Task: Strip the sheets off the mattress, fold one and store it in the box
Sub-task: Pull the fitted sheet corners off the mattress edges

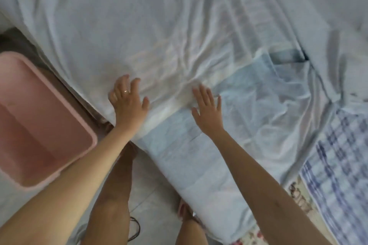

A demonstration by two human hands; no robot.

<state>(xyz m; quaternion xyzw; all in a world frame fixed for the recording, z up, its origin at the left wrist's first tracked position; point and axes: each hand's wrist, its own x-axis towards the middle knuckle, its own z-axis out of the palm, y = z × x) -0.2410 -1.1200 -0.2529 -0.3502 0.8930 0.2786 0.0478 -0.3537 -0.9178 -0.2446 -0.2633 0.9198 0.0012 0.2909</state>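
While both arms reach forward over the bed, the left hand (128,101) lies palm down with fingers spread on the rumpled white sheet (139,26) near the mattress edge (a ring (126,91) shows on one finger), and the right hand (207,109) lies flat, fingers straight, where that sheet meets a pale blue sheet (258,93) draped over the near edge. Neither hand grasps any cloth. The pink box (35,125) stands open beside the bed, just left of the left forearm; a blue checked cloth (338,165) lies at far right

Two hands (129,103) (208,110), one pink box (12,69), two sheets (139,16) (199,157), one checked cloth (338,155).
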